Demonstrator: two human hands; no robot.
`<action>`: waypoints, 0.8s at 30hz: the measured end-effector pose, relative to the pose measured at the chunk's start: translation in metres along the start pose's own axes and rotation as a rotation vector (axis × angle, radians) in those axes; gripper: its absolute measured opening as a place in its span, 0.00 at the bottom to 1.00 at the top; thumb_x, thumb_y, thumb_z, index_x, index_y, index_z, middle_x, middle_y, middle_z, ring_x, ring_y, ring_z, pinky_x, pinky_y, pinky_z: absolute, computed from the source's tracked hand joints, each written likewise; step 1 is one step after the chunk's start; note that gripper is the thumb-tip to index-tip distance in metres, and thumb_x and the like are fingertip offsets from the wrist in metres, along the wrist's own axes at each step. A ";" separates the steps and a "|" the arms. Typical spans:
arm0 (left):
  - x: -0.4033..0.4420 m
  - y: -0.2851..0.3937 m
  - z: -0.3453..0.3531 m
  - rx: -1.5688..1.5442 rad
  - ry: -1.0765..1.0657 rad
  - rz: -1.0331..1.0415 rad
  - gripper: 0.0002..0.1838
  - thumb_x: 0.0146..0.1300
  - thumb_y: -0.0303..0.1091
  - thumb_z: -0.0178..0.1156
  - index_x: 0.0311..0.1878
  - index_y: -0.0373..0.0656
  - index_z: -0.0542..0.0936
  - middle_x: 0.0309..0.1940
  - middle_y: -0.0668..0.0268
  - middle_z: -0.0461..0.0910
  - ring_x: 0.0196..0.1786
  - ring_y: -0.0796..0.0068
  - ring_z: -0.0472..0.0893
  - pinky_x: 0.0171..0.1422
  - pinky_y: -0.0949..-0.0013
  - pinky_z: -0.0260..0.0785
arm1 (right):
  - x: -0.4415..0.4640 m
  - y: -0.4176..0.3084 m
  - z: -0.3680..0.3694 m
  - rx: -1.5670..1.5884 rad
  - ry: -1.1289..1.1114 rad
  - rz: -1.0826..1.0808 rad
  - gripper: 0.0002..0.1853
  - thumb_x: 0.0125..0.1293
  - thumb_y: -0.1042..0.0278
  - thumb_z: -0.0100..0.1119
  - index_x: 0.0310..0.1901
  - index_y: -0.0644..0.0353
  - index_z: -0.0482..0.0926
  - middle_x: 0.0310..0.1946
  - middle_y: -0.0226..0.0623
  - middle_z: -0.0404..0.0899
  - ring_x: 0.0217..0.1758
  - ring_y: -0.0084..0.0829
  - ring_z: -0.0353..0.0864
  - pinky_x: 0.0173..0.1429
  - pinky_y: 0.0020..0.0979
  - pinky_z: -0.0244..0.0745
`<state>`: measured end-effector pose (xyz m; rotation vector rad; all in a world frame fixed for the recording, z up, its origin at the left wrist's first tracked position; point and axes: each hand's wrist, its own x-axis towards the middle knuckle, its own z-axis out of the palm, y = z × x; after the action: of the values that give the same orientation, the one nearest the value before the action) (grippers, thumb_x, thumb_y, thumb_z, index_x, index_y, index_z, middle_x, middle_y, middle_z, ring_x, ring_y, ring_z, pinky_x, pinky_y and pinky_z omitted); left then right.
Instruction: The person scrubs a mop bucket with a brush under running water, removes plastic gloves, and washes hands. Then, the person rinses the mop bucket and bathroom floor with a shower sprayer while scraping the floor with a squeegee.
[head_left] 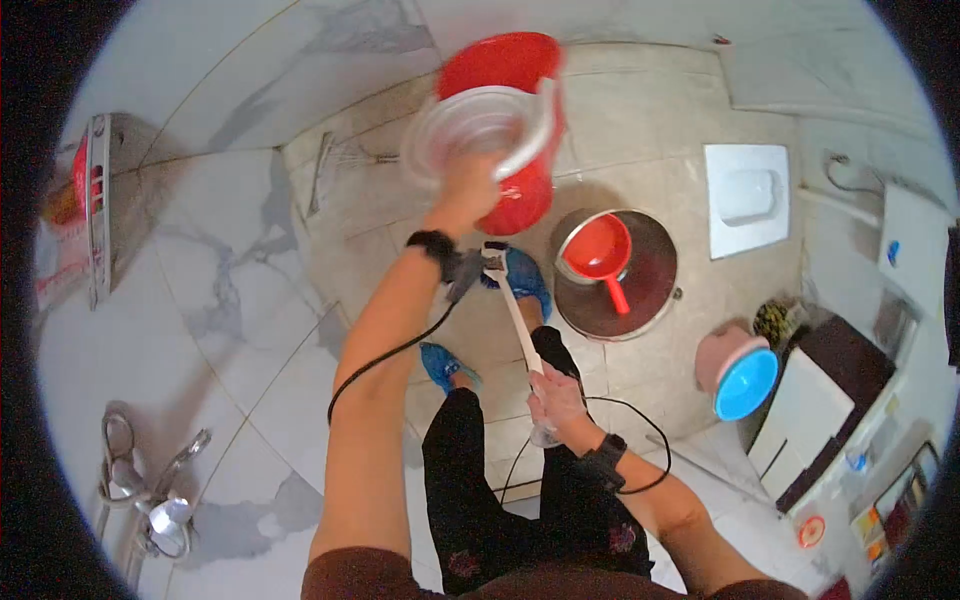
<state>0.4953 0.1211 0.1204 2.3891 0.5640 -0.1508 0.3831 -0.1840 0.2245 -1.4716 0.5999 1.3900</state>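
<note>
My left hand (470, 190), smeared by motion, grips the near rim of a whitish round basin (430, 135). The basin is tilted and overlaps a red bucket (505, 60) standing on the tiled floor. In my right hand (560, 400), which wears a clear plastic glove, is the handle of a long white brush (520, 325). Its head points up and left, near my left wrist and just above a blue-covered shoe. Both wrists carry black bands with cables.
A red dipper (598, 250) rests on a large round metal-rimmed vessel (645, 275) to the right. Farther right are a white squat toilet (747, 200), a blue basin (746, 384) and a white cabinet (805, 400). Shower fittings (165, 510) are at lower left, a wall shelf (98, 210) above them.
</note>
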 end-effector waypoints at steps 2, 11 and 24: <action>0.018 0.014 0.014 0.134 -0.080 0.066 0.12 0.46 0.26 0.55 0.37 0.41 0.77 0.31 0.53 0.77 0.42 0.55 0.75 0.49 0.53 0.62 | 0.013 0.007 -0.003 -0.048 -0.011 -0.066 0.14 0.60 0.68 0.51 0.48 0.55 0.72 0.18 0.22 0.65 0.11 0.17 0.59 0.13 0.19 0.53; 0.078 -0.001 0.100 0.443 0.053 0.437 0.09 0.48 0.30 0.51 0.33 0.45 0.78 0.27 0.61 0.77 0.43 0.66 0.74 0.59 0.61 0.56 | 0.048 -0.028 0.009 0.059 0.051 0.092 0.17 0.59 0.70 0.51 0.51 0.55 0.69 0.16 0.20 0.62 0.12 0.13 0.60 0.13 0.17 0.54; -0.064 -0.133 0.108 -0.074 0.365 -0.296 0.14 0.50 0.28 0.54 0.43 0.37 0.74 0.40 0.51 0.75 0.47 0.51 0.71 0.55 0.57 0.59 | 0.090 -0.018 0.011 0.100 -0.119 0.130 0.14 0.60 0.64 0.51 0.48 0.56 0.71 0.16 0.21 0.65 0.11 0.14 0.61 0.14 0.17 0.55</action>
<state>0.3837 0.1202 -0.0250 2.2606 1.0735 0.1802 0.4135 -0.1432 0.1469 -1.2802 0.6897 1.5142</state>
